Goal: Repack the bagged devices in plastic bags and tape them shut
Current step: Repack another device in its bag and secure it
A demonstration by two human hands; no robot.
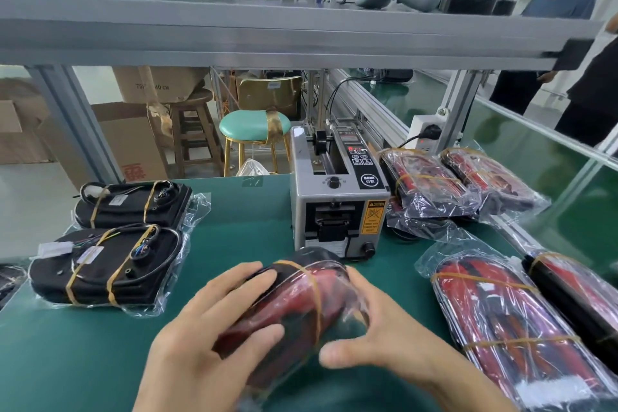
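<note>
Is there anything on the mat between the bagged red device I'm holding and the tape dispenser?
Nothing visible. Both hands, left and right, hold the red and black device in its clear plastic bag just in front of the grey tape dispenser machine. Only bare green mat lies between them; the other bagged devices sit off to either side.

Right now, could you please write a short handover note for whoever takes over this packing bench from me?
Left hand: grips the red and black bagged device from its left side, fingers curled over the top.
Right hand: holds the clear bag at the device's right end.
Tape dispenser: just behind that device, on the green mat.
Left of the mat: two black bagged devices.
Right: several red bagged devices, rubber-banded, in clear bags.
Done: the device in hand sits inside its bag.
Left: I see no tape on its opening yet; close and tape it. I cannot tell which pile is finished.
</note>
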